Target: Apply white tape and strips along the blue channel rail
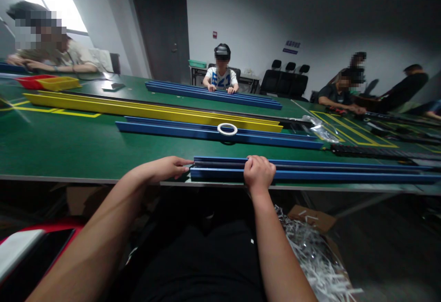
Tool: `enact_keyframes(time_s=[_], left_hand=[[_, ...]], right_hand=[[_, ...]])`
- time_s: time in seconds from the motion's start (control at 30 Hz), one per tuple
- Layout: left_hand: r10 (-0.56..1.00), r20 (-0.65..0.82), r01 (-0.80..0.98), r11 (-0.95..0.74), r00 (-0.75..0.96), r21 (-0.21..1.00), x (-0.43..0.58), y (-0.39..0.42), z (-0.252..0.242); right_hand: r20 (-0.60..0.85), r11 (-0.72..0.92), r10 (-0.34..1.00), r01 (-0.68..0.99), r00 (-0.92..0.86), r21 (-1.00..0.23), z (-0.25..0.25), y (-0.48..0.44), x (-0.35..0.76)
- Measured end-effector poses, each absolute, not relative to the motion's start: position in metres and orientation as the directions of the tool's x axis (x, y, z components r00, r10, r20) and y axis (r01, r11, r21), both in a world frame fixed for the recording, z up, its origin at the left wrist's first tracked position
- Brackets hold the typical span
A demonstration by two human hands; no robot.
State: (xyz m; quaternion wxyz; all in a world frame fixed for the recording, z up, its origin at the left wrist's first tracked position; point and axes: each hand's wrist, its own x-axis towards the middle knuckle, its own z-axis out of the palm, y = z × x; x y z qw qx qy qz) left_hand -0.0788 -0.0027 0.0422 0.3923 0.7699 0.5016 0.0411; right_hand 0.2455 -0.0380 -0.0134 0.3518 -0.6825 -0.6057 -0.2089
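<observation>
Near blue channel (344,176) lies along worktop (86,155) front edge, long axis roughly 9 to 3 o'clock. Left hand (168,168) is at its 9 o'clock end, fingers slightly apart, channel running off toward 3; contact unclear. Right hand (259,172) wraps it farther along, fingers curled tight, closer to mid-length. Far blue channel (275,139) sits at 12 o'clock.

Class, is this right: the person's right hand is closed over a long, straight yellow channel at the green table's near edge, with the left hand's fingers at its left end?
No: the head view shows the right hand closed over a long, straight blue channel, not yellow, at the near edge of the green table; the left hand has fingers at the channel's left end.
</observation>
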Motion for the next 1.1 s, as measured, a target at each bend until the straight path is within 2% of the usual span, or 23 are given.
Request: enact_keyframes(time_s=[0.3,0.47,0.8,1.1], left_hand=[[0.804,-0.332,0.695,-0.135,0.493,0.706,-0.079,-0.001,0.034],[0.737,-0.32,0.641,-0.196,0.596,0.742,-0.075,-0.003,0.03],[0.835,-0.301,0.719,-0.153,0.461,0.678,-0.078,0.001,0.04],[0.83,-0.295,0.721,-0.173,0.473,0.671,-0.077,-0.001,0.04]], right_hand=[[0.714,-0.016,0.677,0.973,0.181,-0.231,-0.015,-0.037,0.246],[0.71,-0.008,0.683,0.974,0.171,-0.227,-0.015,-0.037,0.246],[0.705,-0.024,0.686,0.973,0.183,-0.229,-0.014,-0.037,0.245],[0.699,-0.034,0.69,0.974,0.187,-0.226,-0.011,-0.038,0.244]])
